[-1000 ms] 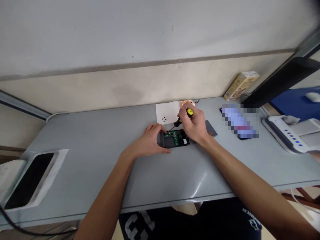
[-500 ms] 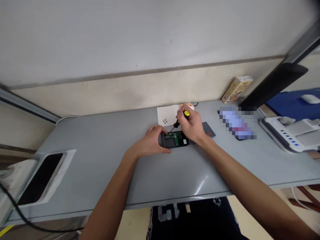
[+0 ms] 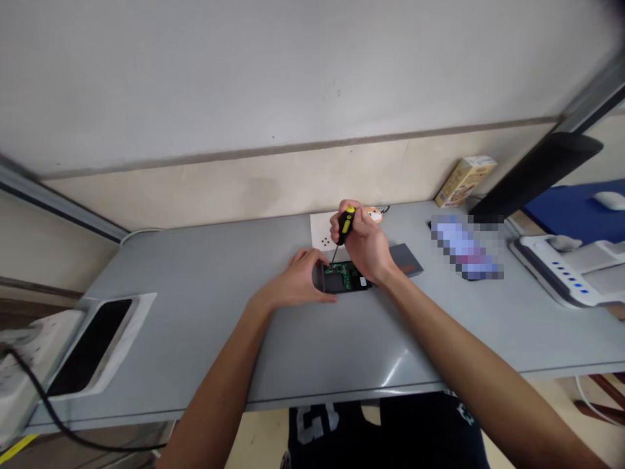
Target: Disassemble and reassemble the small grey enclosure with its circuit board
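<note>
My right hand (image 3: 365, 241) is closed around the black and yellow handle of a screwdriver (image 3: 346, 225). Its thin shaft points down, with the tip at the upper left part of a green circuit board (image 3: 347, 273). The board sits in a flat black device case (image 3: 334, 283) lying on the grey desk. Thumb and fingers of my left hand (image 3: 301, 277) grip the case's left end from both sides. A dark grey cover plate (image 3: 405, 258) lies partly behind my right wrist. Just beyond the case, several small dark screws (image 3: 325, 241) rest on white paper (image 3: 319, 225).
A small orange and white trinket (image 3: 375, 215) lies behind my right hand. To the right are a blurred-out phone (image 3: 463, 251), a carton (image 3: 466, 181) and a white power strip (image 3: 561, 270). A black phone (image 3: 92, 345) lies on paper at the left, beside a black cable (image 3: 39, 397).
My right hand has turned and shifted slightly left, bringing the screwdriver more upright. My left hand keeps its hold on the case. The whole view has moved a little.
</note>
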`<state>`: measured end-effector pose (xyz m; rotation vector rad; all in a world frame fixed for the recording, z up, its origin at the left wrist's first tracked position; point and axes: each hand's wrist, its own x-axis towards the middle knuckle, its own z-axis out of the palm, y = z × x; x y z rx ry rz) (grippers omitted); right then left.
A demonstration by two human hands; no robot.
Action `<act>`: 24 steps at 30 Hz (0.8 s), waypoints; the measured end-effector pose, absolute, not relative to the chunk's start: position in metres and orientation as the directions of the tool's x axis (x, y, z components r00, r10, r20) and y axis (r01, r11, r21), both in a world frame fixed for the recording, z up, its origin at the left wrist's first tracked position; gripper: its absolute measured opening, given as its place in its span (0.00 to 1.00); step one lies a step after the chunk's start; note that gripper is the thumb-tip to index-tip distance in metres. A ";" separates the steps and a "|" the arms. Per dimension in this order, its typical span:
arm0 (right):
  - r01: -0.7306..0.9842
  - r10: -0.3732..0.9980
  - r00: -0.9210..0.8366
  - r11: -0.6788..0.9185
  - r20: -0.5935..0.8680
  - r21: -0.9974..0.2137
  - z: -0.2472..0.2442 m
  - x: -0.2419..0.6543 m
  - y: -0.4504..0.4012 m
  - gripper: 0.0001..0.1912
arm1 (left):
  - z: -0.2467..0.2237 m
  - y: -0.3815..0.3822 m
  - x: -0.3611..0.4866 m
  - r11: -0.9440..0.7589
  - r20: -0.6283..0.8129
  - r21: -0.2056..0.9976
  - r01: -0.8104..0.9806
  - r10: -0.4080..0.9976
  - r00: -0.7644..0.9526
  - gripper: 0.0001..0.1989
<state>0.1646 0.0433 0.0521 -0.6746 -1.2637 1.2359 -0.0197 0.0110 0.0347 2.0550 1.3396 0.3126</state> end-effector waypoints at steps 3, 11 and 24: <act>-0.348 0.955 -0.073 0.244 0.286 -0.905 0.052 0.154 0.044 0.18 | 0.036 0.010 -0.019 -0.242 -0.161 0.641 0.729 0.886 0.436 0.33; -0.507 0.958 -0.037 0.228 0.285 -0.831 0.050 0.162 0.044 0.16 | 0.036 0.011 -0.018 -0.247 -0.156 0.636 0.731 0.887 0.435 0.32; -0.609 0.962 -0.126 0.117 0.241 -0.784 0.057 0.159 0.034 0.16 | 0.036 0.010 -0.017 -0.222 -0.164 0.632 0.742 0.898 0.409 0.31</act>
